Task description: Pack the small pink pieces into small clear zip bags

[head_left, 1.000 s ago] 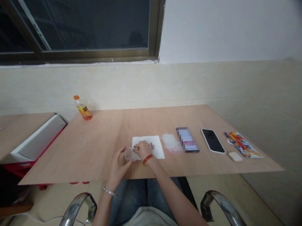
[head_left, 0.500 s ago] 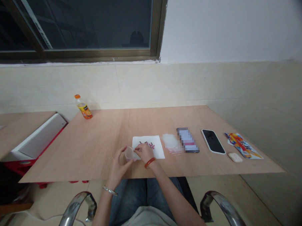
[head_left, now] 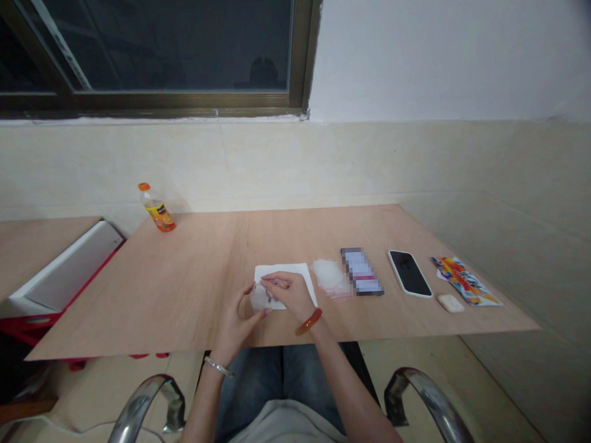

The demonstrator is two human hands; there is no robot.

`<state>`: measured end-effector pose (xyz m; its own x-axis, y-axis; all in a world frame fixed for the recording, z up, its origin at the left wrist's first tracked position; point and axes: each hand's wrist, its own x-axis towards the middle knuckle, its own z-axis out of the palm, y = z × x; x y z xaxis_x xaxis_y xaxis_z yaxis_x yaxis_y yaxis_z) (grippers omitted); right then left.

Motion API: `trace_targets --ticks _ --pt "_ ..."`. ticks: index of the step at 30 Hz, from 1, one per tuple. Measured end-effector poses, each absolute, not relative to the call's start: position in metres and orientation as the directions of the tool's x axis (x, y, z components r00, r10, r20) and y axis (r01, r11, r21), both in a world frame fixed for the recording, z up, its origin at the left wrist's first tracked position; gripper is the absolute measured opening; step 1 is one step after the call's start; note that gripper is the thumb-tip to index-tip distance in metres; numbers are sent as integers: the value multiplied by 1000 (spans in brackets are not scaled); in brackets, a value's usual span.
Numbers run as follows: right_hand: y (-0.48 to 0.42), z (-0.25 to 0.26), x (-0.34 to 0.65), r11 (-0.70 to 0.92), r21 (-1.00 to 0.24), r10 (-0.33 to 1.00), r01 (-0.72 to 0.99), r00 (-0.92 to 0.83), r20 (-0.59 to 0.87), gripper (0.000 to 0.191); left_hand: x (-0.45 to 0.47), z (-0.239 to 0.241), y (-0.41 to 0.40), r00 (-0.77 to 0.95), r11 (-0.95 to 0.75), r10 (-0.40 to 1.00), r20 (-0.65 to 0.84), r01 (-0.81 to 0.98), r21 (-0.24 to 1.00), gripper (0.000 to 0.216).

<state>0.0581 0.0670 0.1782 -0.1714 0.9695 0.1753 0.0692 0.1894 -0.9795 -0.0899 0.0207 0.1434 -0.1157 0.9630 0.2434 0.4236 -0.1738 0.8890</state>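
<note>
My left hand [head_left: 236,317] curls around a small clear plastic cup [head_left: 259,297], holding it tilted just above a white paper sheet [head_left: 290,274]. My right hand [head_left: 289,295] lies over the sheet with its fingertips pinched together at the cup's rim. A purple-pink trace shows beside those fingers, too small to name. The hand hides most of the purple-pink bits on the sheet. An orange-red bangle circles my right wrist, and a silver bracelet circles my left.
To the right of the sheet lie a translucent plastic bag with white contents [head_left: 330,277], a pixelated rectangular item [head_left: 361,271], a black smartphone [head_left: 409,273], a cream-coloured bar [head_left: 450,303] and a colourful packet [head_left: 464,281]. An orange-capped juice bottle [head_left: 156,208] stands at the table's far left corner.
My right hand has moved over the purple-pink bits, which showed on the sheet half a second ago, and now hides most of them. The view has shifted slightly.
</note>
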Motion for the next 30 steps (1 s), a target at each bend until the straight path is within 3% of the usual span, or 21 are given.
trace_targets --ticks 3,6,10,14,25,27,30 --pt "73 167 66 145 -984 982 99 -138 131 23 -91 144 21 -120 -149 968 220 434 889 53" --pt "77 150 72 146 -938 984 313 -143 105 16 -92 146 20 -119 -146 969 218 438 887 52" --pt "77 128 73 135 -753 985 644 -168 34 11 -91 148 19 -81 -175 969 233 439 881 52" --pt "75 114 72 127 -632 986 765 -164 0 15 -91 152 17 -42 -176 977 210 403 898 52" --pt "77 110 77 140 -678 989 722 -138 57 14 -90 149 16 -77 -155 975 207 430 889 53" --pt "76 116 78 139 -780 990 610 -106 94 14 -90 149 16 -92 -137 977 192 421 897 52" --pt "72 138 79 121 -943 992 309 -62 107 21 -88 152 16 -78 -95 988 137 396 913 51"
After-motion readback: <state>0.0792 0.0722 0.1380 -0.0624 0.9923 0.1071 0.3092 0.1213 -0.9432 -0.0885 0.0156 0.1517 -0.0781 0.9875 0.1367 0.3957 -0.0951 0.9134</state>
